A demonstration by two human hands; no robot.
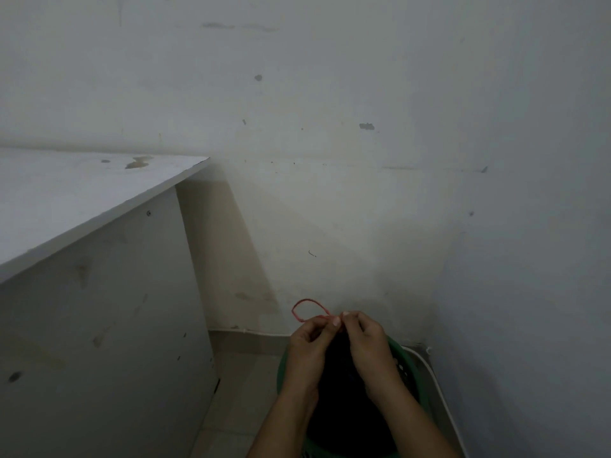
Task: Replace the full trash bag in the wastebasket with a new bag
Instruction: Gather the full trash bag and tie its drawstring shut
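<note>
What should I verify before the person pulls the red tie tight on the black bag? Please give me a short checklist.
1. Both hands on the tie: ok. Left hand and right hand pinch the red tie at the bag's neck.
2. Loop free of snags: ok, it stands open above the hands.
3. Black bag in the green wastebasket: ok.
4. Neck fully gathered: cannot tell, hands hide it.
5. Knot formed: cannot tell.
6. New bag at hand: not ok, none visible.

Both hands, left hand (310, 342) and right hand (365, 338), pinch a red drawstring (305, 309) above the black bag (344, 408); green wastebasket (401, 353) below.
</note>
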